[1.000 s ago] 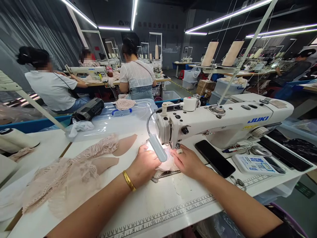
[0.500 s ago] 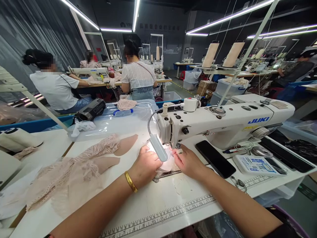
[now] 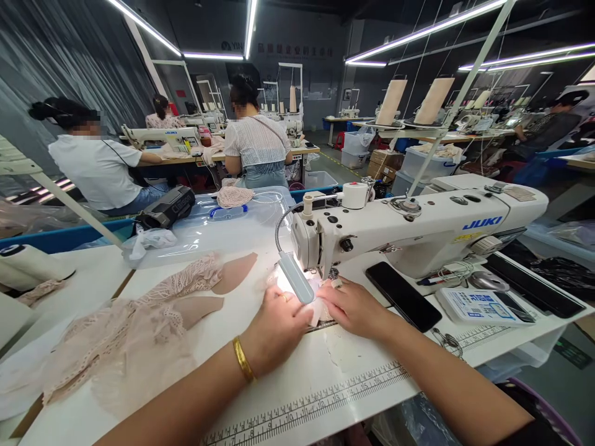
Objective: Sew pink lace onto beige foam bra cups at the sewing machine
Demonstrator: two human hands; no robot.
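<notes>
My left hand (image 3: 277,322), with a gold bangle at the wrist, presses a small pale pink fabric piece (image 3: 320,310) onto the white table just in front of the needle of the white JUKI sewing machine (image 3: 418,232). My right hand (image 3: 353,306) holds the same piece from the right, fingers curled on its edge. The machine's lamp (image 3: 295,277) shines on the fabric and hides part of it. A pile of pink lace and beige pieces (image 3: 139,322) lies to the left of my left hand.
A black phone (image 3: 402,295), cables and a printed card (image 3: 474,306) lie under the machine arm on the right. A clear plastic bin (image 3: 209,226) and thread cones (image 3: 30,263) stand behind and left. Other people sew at machines beyond. A ruler strip (image 3: 325,399) runs along the table's front edge.
Both hands have drawn back toward me from the needle, bringing the fabric piece with them. The fingers have closed in over it.
</notes>
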